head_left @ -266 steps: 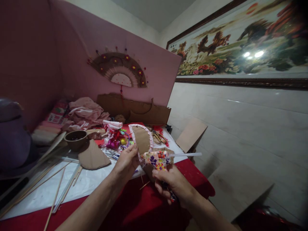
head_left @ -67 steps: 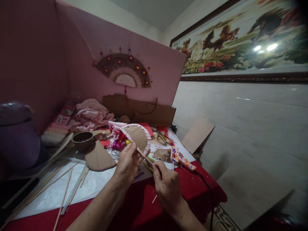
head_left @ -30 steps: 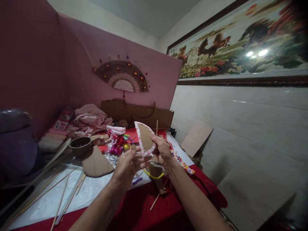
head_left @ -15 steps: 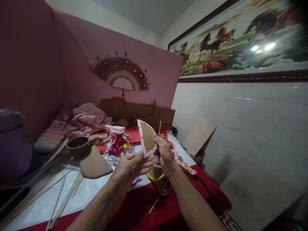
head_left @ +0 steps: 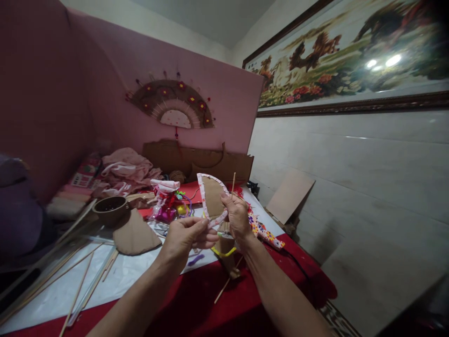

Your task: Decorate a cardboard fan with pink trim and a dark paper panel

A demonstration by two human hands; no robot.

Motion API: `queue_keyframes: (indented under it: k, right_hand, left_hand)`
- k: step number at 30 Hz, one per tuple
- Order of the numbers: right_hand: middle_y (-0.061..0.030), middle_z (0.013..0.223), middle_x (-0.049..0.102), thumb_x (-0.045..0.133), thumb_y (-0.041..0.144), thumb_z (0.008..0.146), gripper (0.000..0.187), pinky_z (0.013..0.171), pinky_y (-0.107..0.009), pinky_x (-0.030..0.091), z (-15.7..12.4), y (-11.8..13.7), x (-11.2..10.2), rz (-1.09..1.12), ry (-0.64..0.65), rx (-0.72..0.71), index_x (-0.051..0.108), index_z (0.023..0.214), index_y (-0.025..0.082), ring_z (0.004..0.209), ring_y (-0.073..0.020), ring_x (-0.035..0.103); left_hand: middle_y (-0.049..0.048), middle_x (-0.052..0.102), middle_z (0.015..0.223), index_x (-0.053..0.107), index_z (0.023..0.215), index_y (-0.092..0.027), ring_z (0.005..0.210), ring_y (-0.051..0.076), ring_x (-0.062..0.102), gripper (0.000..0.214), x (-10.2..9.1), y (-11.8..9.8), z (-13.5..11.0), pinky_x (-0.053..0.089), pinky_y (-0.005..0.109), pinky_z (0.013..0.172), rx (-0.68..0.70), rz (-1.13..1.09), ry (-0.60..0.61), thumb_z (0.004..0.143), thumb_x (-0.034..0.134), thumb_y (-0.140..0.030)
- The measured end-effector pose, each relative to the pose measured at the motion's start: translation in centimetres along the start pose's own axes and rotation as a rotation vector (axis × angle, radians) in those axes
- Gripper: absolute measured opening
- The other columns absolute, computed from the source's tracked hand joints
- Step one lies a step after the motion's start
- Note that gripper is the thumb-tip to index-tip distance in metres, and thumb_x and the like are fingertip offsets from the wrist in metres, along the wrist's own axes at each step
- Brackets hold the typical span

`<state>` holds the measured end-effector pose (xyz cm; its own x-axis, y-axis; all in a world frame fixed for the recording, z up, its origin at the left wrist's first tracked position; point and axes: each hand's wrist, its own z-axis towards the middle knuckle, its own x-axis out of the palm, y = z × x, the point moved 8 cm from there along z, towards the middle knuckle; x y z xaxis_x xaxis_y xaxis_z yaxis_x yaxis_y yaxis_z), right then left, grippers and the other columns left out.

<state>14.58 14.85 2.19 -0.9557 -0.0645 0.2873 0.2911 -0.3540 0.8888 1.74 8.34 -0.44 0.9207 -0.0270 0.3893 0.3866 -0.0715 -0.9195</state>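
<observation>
A fan-shaped cardboard piece (head_left: 212, 196), edged with folded pink patterned cloth, is held up over the table with its bare brown side showing. My right hand (head_left: 238, 220) grips its right side, thumb pressed on the front. A thin wooden stick (head_left: 233, 183) rises from behind that hand; whether the fingers hold it is hidden. At the lower corner, my left hand (head_left: 188, 234) pinches the cloth edge between thumb and fingers. Below the hands stands a cardboard form with a yellow pipe cleaner (head_left: 223, 253) around it. A purple bit (head_left: 195, 260) lies beside it.
To the left are a brown bowl (head_left: 110, 210), a cut cardboard sector (head_left: 136, 234) and several wooden sticks (head_left: 79, 285). Behind lie craft bits in plastic (head_left: 166, 210) and pink cloth (head_left: 129, 166). A flower-patterned glue gun-like object (head_left: 268, 236) trails a black cord at right.
The whole view has shifted slightly. Both hands keep hold of the cloth-edged cardboard, and my left fingers have drawn in a little at its lower corner.
</observation>
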Motion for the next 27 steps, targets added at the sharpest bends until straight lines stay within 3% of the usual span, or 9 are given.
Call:
queue_keyframes:
  k: [7, 27]
  right_hand:
    - [0.0093, 0.046, 0.03, 0.06, 0.047, 0.074, 0.039, 0.035, -0.019, 0.018, 0.1, 0.6, -0.4, -0.027, -0.006, -0.089, 0.039, 0.056, 0.02, 0.037, -0.0044, 0.023]
    - [0.0079, 0.048, 0.033, 0.055, 0.043, 0.079, 0.032, 0.04, -0.019, 0.027, -0.4, 1.5, -0.3, -0.16, 0.011, -0.223, 0.043, 0.06, 0.019, 0.042, -0.0068, 0.03]
  left_hand:
    - [0.0164, 0.071, 0.064, 0.066, 0.067, -0.006, 0.057, 0.02, 0.069, 0.015, 0.5, -0.6, -0.4, 0.055, 0.024, 0.051, 0.037, -0.005, 0.028, 0.077, 0.06, -0.014]
    - [0.0139, 0.072, 0.063, 0.065, 0.069, -0.007, 0.058, 0.021, 0.069, 0.018, -0.3, -0.1, 0.1, 0.056, 0.027, 0.053, 0.035, 0.134, 0.07, 0.071, 0.069, -0.025]
